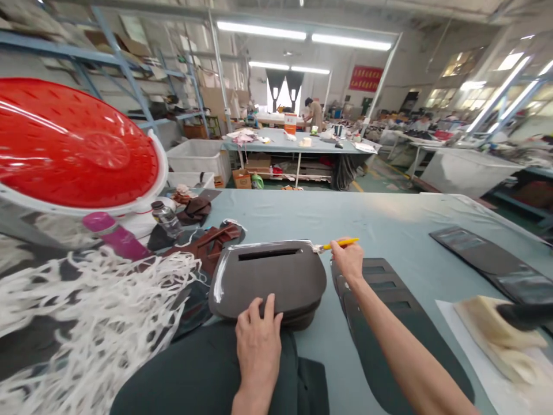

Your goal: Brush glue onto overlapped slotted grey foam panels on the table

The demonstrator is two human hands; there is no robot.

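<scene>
A dark grey rounded panel [270, 282] with a long slot tops a stack of similar pieces. White glue-like paste lines its far edge and left side. My left hand [260, 331] lies on the panel's near edge, fingers stretched out and holding nothing. A small brush [345, 242] with a yellow handle is gripped in my right hand [347, 259]; its white-coated bristles touch the panel's far right corner. Just right of the stack, beneath my right forearm, lie dark slotted panels [401, 334].
The blue-green table [389, 219] carries tangled white strips [108, 323], a pink bottle [116, 235], a clear bottle [166, 219] and brown scraps at left. A red basin [82, 144] stands behind them. At right are dark pieces [488, 259] and a cream block [496, 328]. A person [315, 115] works far off.
</scene>
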